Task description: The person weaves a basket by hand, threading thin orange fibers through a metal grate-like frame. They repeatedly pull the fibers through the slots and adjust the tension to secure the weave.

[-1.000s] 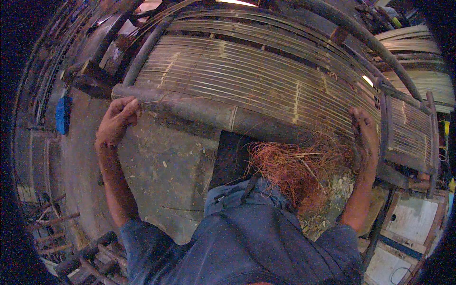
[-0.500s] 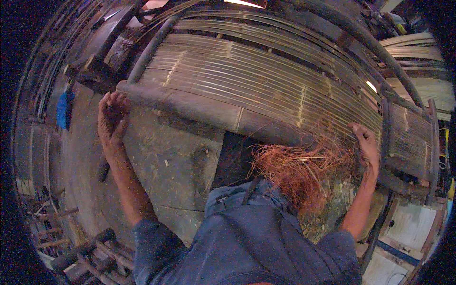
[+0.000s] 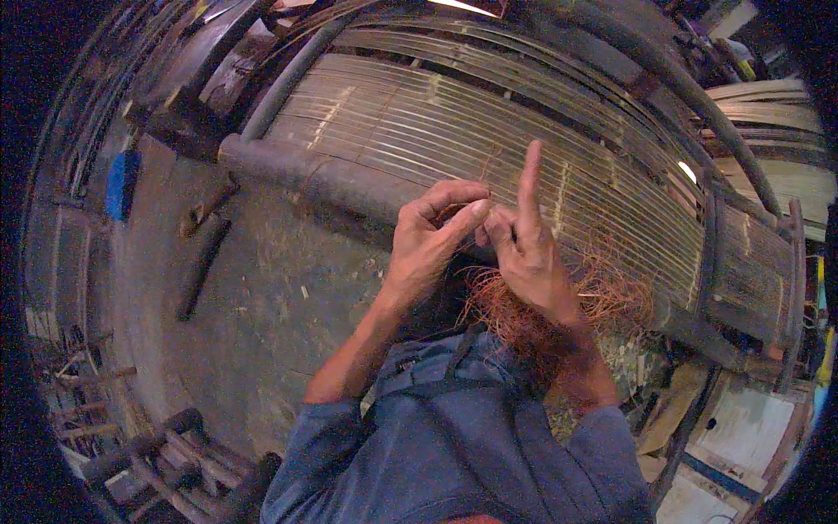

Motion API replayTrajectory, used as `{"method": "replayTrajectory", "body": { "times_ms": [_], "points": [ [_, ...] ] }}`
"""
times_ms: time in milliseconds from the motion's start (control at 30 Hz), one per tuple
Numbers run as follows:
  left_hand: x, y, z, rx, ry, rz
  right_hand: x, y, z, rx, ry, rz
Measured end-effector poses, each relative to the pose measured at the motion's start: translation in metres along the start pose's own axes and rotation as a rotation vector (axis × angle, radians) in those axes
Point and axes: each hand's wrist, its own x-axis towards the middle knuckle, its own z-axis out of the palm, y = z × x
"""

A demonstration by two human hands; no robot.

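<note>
My left hand [image 3: 435,234] and my right hand [image 3: 531,253] meet over the near edge of a frame of thin parallel strips [image 3: 454,122]. The left thumb and forefinger pinch together. Against them close the right thumb and lower fingers, while the right forefinger points straight up. Whatever lies between the fingertips is too fine to make out. Below and right of the hands, a tangled bundle of reddish-brown fibres [image 3: 615,284] lies at my lap, partly covered by my right forearm. A thick round pole [image 3: 332,179] edges the strips on my side.
Another pole [image 3: 205,266] lies on the floor at left, under a hanging blue thing [image 3: 122,185]. A wooden rack [image 3: 175,463] stands at lower left. More bundled strips [image 3: 768,113] sit at far right, above pale panels [image 3: 751,419]. Small scraps litter the floor.
Both hands have come inward from wide apart, the left from the pole's left end and the right from the right side, and now touch at the middle. The fibre bundle stays put.
</note>
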Motion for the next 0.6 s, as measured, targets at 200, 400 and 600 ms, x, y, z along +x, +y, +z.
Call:
{"method": "replayTrajectory", "body": {
  "times_ms": [200,400,600],
  "points": [
    [-0.008,-0.011,-0.005,0.019,0.007,-0.012,-0.003,0.004,0.007,-0.013,-0.063,0.069],
    [-0.005,-0.013,-0.014,0.202,0.008,-0.012,-0.003,0.034,0.005,0.007,0.123,-0.012],
    [-0.008,-0.01,-0.013,0.294,-0.04,0.075,0.016,0.04,0.002,-0.014,0.13,-0.073]
  ]
}}
